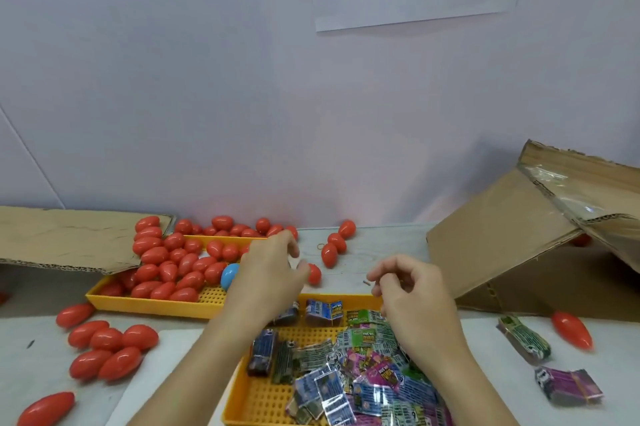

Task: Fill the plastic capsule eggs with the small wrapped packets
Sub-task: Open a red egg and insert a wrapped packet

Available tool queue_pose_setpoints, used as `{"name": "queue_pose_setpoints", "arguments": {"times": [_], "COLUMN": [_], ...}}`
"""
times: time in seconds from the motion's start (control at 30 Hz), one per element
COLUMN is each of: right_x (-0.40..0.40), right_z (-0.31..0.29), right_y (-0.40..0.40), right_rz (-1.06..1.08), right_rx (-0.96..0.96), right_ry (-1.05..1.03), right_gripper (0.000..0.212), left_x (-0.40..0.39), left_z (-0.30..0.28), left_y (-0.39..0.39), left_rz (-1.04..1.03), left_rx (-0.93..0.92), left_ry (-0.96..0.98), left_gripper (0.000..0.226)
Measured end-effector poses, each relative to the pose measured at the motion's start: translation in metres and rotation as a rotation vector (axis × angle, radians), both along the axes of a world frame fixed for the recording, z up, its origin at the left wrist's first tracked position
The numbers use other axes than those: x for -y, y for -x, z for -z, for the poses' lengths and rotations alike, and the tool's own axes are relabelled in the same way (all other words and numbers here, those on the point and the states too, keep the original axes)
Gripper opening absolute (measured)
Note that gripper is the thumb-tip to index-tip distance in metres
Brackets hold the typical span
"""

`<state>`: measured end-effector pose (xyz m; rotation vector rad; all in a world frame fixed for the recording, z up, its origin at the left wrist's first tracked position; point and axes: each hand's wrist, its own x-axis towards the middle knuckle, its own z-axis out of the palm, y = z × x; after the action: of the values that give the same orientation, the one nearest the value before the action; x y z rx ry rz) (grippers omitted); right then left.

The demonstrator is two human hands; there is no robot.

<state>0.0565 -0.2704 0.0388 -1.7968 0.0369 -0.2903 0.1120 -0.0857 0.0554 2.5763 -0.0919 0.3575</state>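
Yellow tray [152, 302] at centre left holds red capsule eggs [166, 263] and one blue egg [229, 276]; lower-centre yellow tray [263, 401] holds wrapped packets [349, 377]; left hand [266, 273] hovers loosely spread, holding nothing; right hand [408, 287] curled, contents cannot be told.

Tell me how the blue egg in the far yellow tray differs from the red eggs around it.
The blue egg is light blue and the only one of its colour; the red eggs are many and piled together. The blue egg sits at the pile's right edge, partly hidden behind the left hand; most red eggs show whole. Both lie in the far yellow tray, glossy plastic.
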Motion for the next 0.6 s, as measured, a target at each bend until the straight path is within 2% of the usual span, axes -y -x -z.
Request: {"name": "queue_pose_setpoints", "arguments": {"times": [0.13,0.23,0.4,0.6], "right_x": [-0.001,0.001,0.003,0.006], "right_z": [0.000,0.000,0.002,0.003], "right_y": [0.004,0.003,-0.003,-0.008], "right_rz": [0.038,0.040,0.068,0.087], "right_rx": [0.018,0.045,0.038,0.086], "right_ry": [-0.037,-0.032,-0.066,-0.110], "right_gripper": [0.041,0.042,0.044,0.046], "left_x": [0.011,0.021,0.050,0.065], "left_z": [-0.018,-0.026,-0.017,0.004], "left_y": [-0.058,-0.086,-0.096,-0.088], "left_rz": [0.118,0.184,0.222,0.194], "left_rx": [-0.142,-0.346,-0.578,-0.664], "left_ry": [-0.300,-0.419,-0.647,-0.713], "left_gripper": [0.013,0.023,0.053,0.034]}}
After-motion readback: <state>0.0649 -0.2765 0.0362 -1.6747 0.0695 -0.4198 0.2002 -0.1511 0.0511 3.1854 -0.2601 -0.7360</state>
